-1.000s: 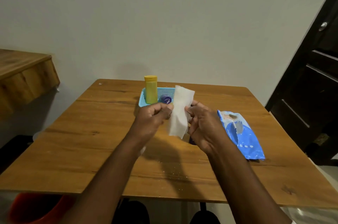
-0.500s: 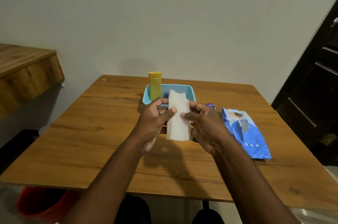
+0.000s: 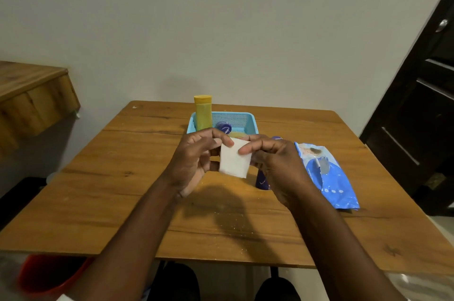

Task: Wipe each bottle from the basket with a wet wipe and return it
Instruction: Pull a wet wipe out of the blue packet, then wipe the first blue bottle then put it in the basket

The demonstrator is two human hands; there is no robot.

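A folded white wet wipe [image 3: 234, 160] is held up over the table between both hands. My left hand [image 3: 194, 160] pinches its upper left edge, and my right hand [image 3: 275, 160] pinches its upper right edge. Behind them sits a light blue basket [image 3: 245, 120] holding an upright yellow bottle [image 3: 203, 113] and a dark blue bottle [image 3: 223, 127] lying low. Another dark blue bottle [image 3: 262, 179] stands on the table, mostly hidden behind my right hand.
A blue wet wipe pack [image 3: 326, 174] lies on the wooden table [image 3: 122, 190] to the right of my hands. A red bucket [image 3: 46, 273] sits on the floor at lower left. A wooden counter [image 3: 32, 97] is at left, a dark door [image 3: 422, 94] at right.
The wipe has gone from a long hanging strip to a shorter folded square, and both hands have lowered slightly with it.
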